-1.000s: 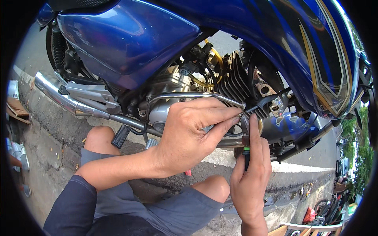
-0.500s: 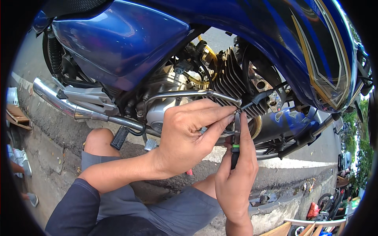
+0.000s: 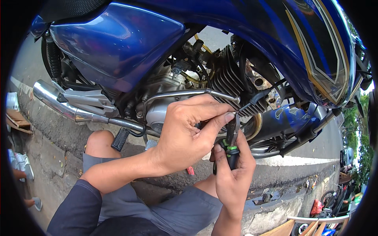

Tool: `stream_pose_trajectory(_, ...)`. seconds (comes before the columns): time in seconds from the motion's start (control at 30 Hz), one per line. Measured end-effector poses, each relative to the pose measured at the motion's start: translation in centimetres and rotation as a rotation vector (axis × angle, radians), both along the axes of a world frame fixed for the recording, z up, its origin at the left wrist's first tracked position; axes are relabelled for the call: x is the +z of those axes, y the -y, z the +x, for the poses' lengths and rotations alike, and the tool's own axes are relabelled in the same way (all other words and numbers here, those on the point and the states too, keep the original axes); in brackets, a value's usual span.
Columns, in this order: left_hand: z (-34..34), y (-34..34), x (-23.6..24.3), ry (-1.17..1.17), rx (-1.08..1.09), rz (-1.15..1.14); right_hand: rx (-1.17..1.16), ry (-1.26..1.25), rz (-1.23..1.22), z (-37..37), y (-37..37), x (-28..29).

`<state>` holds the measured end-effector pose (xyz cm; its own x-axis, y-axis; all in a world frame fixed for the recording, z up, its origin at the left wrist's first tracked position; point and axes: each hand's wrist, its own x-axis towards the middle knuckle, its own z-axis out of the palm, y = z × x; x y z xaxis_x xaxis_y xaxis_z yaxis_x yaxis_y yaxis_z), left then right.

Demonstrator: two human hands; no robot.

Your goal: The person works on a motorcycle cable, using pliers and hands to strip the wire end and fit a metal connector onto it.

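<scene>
My left hand (image 3: 189,133) pinches thumb and forefinger around the tip of a black cable (image 3: 254,100), where a tiny metal bit shows; the fingertips partly hide it. In my right hand (image 3: 235,179) is a pair of pliers (image 3: 231,151) with black and green handles. The steel jaws point upward, right beside the left fingertips and the cable tip. Whether the jaws touch the cable is too small to tell. Both hands are in front of the finned engine cylinder (image 3: 228,74) of a blue motorcycle.
A chrome bent lever (image 3: 177,93) runs just above my left hand. The chrome exhaust (image 3: 49,94) and a black footpeg (image 3: 120,138) are at the left. Overhead hangs the blue fuel tank (image 3: 267,43). Wooden boards (image 3: 277,229) and a parked motorcycle stand at the lower right.
The pliers and my right hand have shifted slightly left and down, and the handles now show apart, with more of the tool in sight. My left hand keeps its pinch in nearly the same place.
</scene>
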<state>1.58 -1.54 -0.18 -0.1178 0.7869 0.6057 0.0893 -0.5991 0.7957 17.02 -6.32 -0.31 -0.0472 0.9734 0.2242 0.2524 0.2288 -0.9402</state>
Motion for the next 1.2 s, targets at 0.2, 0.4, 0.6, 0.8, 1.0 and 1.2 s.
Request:
stream_pose_trajectory(0.2,-1.5,-0.9,0.0,0.093,-0.211,-0.203,0.198,-0.55,-0.29,1.4,0.2,1.3)
stream_pose_trajectory(0.4,-0.9,0.1,0.3,0.12,-0.313,-0.295,-0.022,-0.394,-0.169,3.3,0.0,2.2)
stream_pose_trajectory(0.6,-0.7,0.3,0.2,0.107,-0.235,-0.263,-0.012,0.118,0.058,0.7,0.9,0.3)
stream_pose_trajectory(0.8,-0.5,0.6,0.7,0.027,-0.166,-0.182,-0.078,0.277,0.164,0.0,0.8,0.2)
stream_pose_trajectory(1.0,-0.4,0.6,0.4,-0.022,-0.123,-0.119,-0.093,0.344,0.186,-0.1,0.7,0.5)
stream_pose_trajectory(1.2,-0.4,0.4,0.1,-0.102,-0.065,-0.071,-0.126,0.401,0.175,-0.4,0.7,1.1)
